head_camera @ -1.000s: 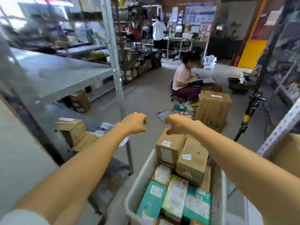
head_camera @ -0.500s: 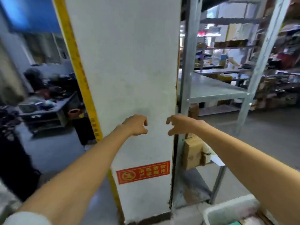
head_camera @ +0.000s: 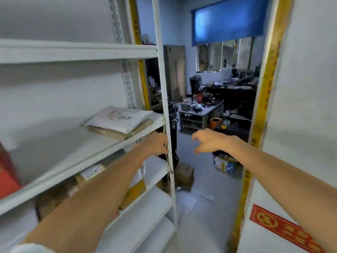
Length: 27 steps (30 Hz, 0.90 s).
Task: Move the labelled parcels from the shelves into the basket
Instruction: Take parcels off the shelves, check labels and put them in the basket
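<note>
The white shelves [head_camera: 78, 52] fill the left; the basket is out of view; on the middle shelf a white labelled parcel [head_camera: 118, 118] lies on a flat brown parcel [head_camera: 116, 133], near the front edge; the left hand [head_camera: 156, 144] hovers just beside the upright post [head_camera: 163, 88], the right hand [head_camera: 209, 141] apart, both loosely curled and empty; dragging the top parcel one-handed would likely slide the lower one off the edge.

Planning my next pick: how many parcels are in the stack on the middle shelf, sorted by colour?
white bag: 1
tan flat parcel: 1
Total: 2
</note>
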{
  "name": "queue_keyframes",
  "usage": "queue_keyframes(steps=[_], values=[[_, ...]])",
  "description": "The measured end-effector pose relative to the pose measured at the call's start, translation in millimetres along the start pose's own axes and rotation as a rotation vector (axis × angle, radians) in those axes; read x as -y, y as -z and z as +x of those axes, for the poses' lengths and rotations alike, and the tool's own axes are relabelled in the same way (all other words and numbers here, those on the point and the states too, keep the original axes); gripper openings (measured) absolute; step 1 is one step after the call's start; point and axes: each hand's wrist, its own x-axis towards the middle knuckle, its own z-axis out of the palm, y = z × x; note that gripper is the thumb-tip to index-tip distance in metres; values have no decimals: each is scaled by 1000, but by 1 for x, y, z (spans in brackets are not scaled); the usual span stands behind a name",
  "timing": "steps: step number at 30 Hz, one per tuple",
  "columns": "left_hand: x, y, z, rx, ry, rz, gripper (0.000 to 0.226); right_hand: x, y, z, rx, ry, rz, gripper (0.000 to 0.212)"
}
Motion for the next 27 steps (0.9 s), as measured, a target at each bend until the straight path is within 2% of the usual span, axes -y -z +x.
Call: queue_keyframes(steps=[3,5,9,12,21,27], values=[[49,8,-44,-13,158,11,24,60,-3,27,19,138,1,58],[76,12,-72,-32,287,11,33,94,-8,42,31,225,-22,54],[113,17,-114,-52,449,16,42,140,-14,66,33,361,-40,63],[123,19,-130,-77,512,13,43,151,-14,77,42,386,-46,66],[136,23,-101,-133,520,-24,41,134,12,101,-12,331,-21,68],[152,28,-80,-102,506,50,45,125,31,130,-62,308,-89,69]])
